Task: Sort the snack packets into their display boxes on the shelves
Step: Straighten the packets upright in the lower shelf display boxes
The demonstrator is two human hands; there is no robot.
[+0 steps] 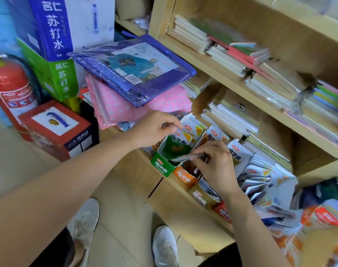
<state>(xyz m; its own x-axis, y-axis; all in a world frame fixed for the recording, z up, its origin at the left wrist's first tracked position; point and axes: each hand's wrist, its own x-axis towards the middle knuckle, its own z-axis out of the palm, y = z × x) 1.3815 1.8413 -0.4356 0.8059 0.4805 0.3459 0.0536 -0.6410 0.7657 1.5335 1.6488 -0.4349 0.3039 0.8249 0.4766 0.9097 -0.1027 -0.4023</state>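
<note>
Packets: our left hand (152, 130) pinches the standing snack packets (191, 130) back, making room in the green display box (162, 166); our right hand (212, 160) grips a packet (183, 158) entering.

Pale wood shelving unit (241, 87) at right, tiers stacked with notebooks (227, 60). Beige tiled floor (116, 199). Left: red fire extinguisher (8, 89) standing beside stacked soda-water cartons (54, 29). Blue wall (0, 22) behind. Lighting even, diffuse.
</note>
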